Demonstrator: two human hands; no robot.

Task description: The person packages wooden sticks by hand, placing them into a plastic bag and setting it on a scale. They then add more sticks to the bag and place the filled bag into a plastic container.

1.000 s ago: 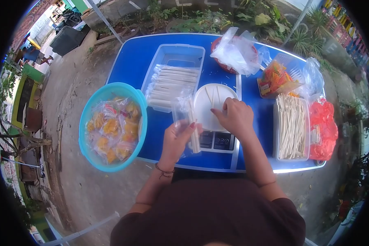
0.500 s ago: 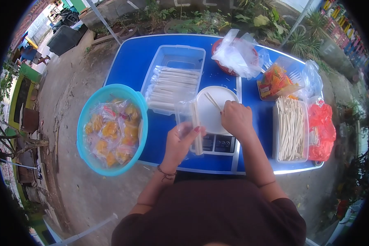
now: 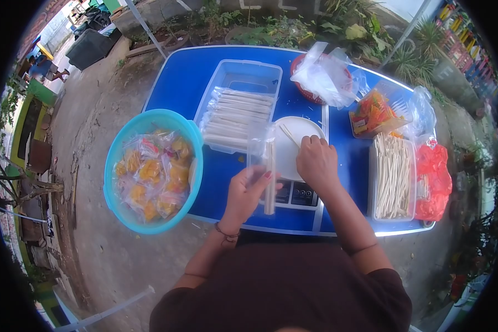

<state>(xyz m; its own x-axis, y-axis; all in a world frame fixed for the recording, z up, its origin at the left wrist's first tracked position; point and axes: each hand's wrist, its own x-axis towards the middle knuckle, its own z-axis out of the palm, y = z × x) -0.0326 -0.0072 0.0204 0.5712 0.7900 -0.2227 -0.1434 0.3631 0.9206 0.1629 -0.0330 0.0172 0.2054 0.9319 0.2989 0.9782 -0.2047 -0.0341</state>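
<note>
Left hand (image 3: 248, 191) grips a clear bag (image 3: 262, 160) w/ sticks over the scale (image 3: 296, 192), near edge of bench (image 3: 182, 83). Right hand (image 3: 316, 160) pinches loose sticks (image 3: 288, 134) on the white plate (image 3: 301, 130). Best keep bag mouth wide, sticks aligned.

blue table (image 3: 182, 83), turquoise bowl (image 3: 122, 144), white plate (image 3: 307, 128)

scale (image 3: 300, 192): display being covered by the left hand (image 3: 248, 191) and clear bag (image 3: 262, 160), digits too small to read | right hand (image 3: 317, 161): fingers curling under, grip on the stick (image 3: 288, 135) hiding | plate (image 3: 301, 128): near edge lying behind the right hand | worktop (image 3: 182, 77): near edge partly hiding behind both arms | orange packets (image 3: 372, 110): labels blurring
</note>
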